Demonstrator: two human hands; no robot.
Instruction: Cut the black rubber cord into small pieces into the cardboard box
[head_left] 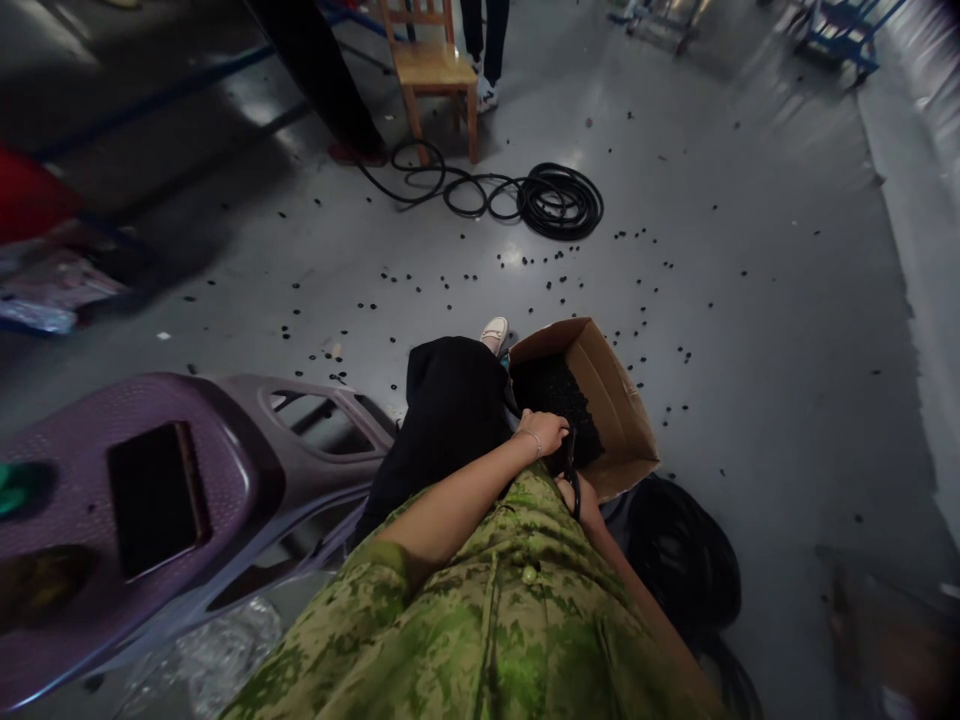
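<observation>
My left hand [545,433] is closed in front of my waist, over the near edge of an open cardboard box [619,400]. What its fingers pinch is too small and dark to name. Just below and to the right, my right hand [585,497] is closed around a narrow black thing [574,480] with a curved lower part; its kind is unclear. Its upper end reaches close to my left fingertips. Inside the tilted box lies a heap of small black pieces [559,390]. Many similar small black pieces are scattered over the floor.
A purple plastic stool [225,440] at the left bears a dark phone [154,500]. Clear plastic wrap [232,650] lies below it. Coiled black hose [562,200] lies ahead, near a wooden chair [431,65] and other people's legs. Another black coil [682,550] sits right of the box.
</observation>
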